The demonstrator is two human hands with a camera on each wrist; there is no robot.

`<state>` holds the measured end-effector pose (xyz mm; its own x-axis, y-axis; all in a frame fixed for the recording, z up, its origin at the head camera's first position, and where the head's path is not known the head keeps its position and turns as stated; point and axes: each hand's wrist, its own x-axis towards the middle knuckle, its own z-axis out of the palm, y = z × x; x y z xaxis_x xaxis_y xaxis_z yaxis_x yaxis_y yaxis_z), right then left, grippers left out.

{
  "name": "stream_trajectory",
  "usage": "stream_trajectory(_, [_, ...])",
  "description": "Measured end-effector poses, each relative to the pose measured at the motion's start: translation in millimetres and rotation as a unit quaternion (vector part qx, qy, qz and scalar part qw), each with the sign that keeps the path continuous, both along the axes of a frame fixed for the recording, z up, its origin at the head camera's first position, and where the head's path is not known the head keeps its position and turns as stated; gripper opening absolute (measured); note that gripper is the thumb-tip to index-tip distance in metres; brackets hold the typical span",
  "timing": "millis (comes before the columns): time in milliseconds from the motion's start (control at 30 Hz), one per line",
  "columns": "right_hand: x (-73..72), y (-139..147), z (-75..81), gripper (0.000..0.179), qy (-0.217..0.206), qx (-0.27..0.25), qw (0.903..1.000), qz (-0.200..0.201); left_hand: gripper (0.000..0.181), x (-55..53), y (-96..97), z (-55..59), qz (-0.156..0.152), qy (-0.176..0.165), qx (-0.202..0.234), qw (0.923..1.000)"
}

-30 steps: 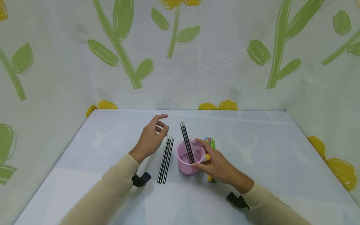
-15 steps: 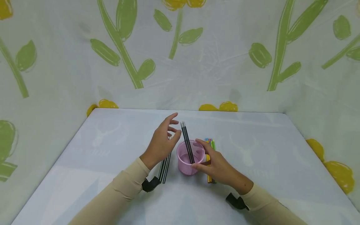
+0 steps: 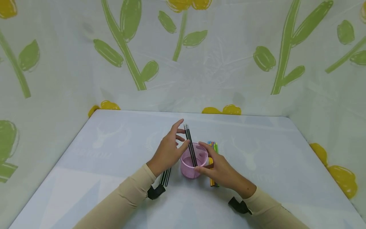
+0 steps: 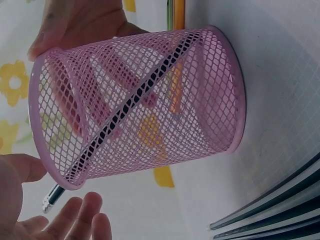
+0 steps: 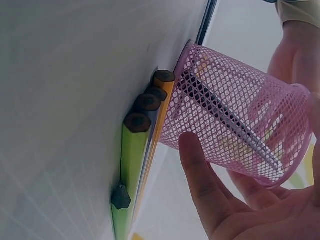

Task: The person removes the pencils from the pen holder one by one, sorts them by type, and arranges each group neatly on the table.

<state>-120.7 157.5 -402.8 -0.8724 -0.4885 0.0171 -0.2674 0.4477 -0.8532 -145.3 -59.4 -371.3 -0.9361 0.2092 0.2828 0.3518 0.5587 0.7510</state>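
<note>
A pink mesh pen holder stands upright on the table, with a few black striped pencils leaning in it. My right hand holds the holder from its right side, thumb near the rim and fingers round the mesh. On the other side my left hand is raised, fingers apart around the pencils' upper ends. In the left wrist view its thumb and fingers lie on either side of a pencil end, without a visible grip. Several more black striped pencils lie under my left wrist.
Several coloured pencils, green, orange and others, lie just right of the holder, partly behind my right hand. The white table meets a curtain-like wall with printed leaves and flowers at its far edge.
My left hand has moved right, from above the loose black pencils to the upper ends of those in the holder. My right hand and the holder have stayed in place.
</note>
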Motion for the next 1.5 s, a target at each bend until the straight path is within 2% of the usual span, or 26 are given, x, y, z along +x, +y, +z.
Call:
stream_trajectory(433, [2.3,-3.7,0.5,0.088,-0.012,-0.004,0.9999,0.009,0.08,3.6,2.0,-7.9,0.004,0.032,-0.008,0.9994])
stream_trajectory(767, [1.8,-2.3,4.6,0.089,-0.006,0.002,1.0,0.002,0.081,3.7,5.2,-16.1,0.013,0.064,0.03,0.9974])
stream_trajectory(1267, [0.9,-3.8,1.4,0.089,-0.016,0.002,0.9999,-0.003,0.081,4.9,5.2,-22.8,0.03,0.05,0.046,0.9972])
stream_trajectory(1500, [0.4,1.6,2.0,0.088,-0.016,0.001,0.9999,0.002,0.078,3.7,11.2,-24.6,0.027,0.036,0.058,0.9973])
